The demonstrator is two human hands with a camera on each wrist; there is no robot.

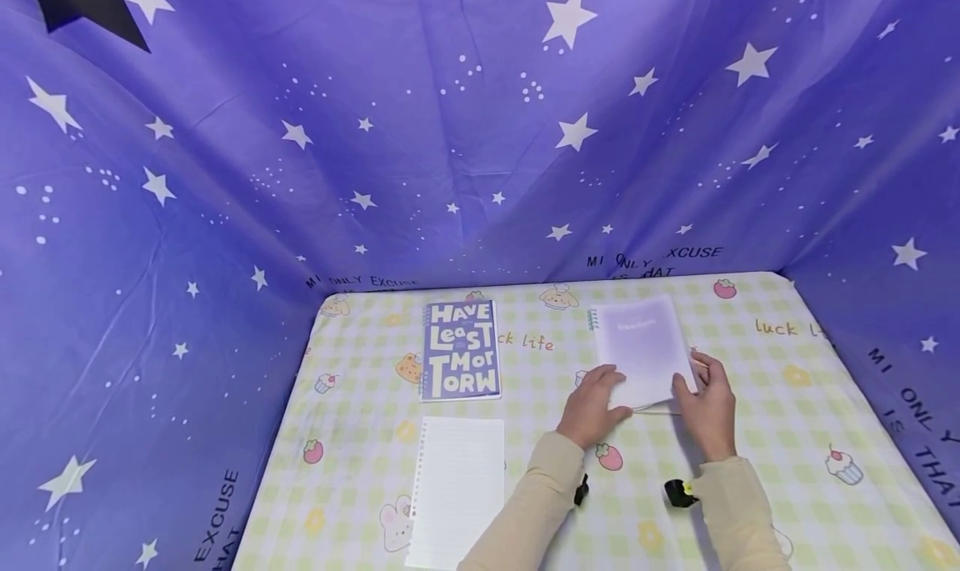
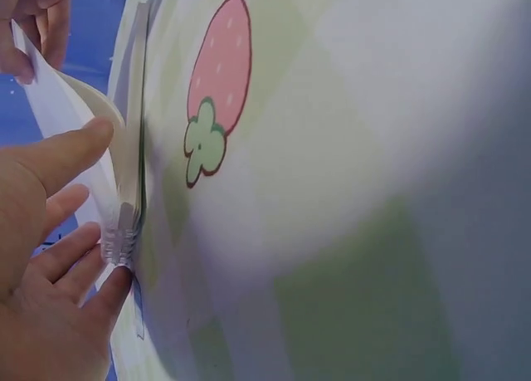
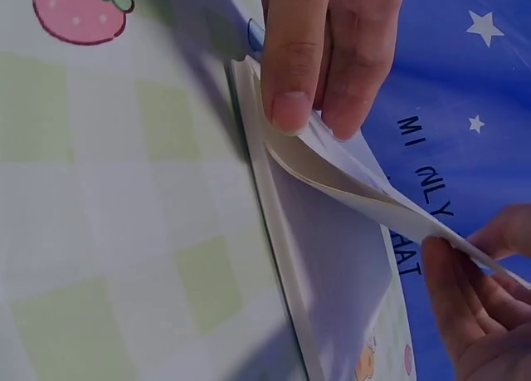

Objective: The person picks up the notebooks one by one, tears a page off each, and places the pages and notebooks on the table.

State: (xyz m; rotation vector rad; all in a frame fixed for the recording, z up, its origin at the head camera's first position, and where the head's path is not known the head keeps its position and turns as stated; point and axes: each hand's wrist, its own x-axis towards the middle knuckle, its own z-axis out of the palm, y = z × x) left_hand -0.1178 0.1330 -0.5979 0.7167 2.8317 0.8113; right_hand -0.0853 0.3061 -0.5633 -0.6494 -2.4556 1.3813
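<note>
A spiral notebook with a pale purple cover (image 1: 641,333) lies on the table's right half, binding at its left. My right hand (image 1: 708,408) pinches the cover and some pages at the right edge between thumb and fingers. They are lifted, and in the right wrist view the raised sheets (image 3: 357,194) curve away from the rest of the notebook. My left hand (image 1: 592,408) is at the lower left corner. In the left wrist view its thumb lies against the sheets and its other fingers touch near the clear spiral binding (image 2: 120,240).
To the left lies a blue notebook (image 1: 461,350) with large white lettering. Below it is a white lined sheet (image 1: 459,488) with holes along its left edge, beside my left sleeve. A checked cloth (image 1: 757,388) covers the table, and purple star-patterned curtains (image 1: 480,137) surround it.
</note>
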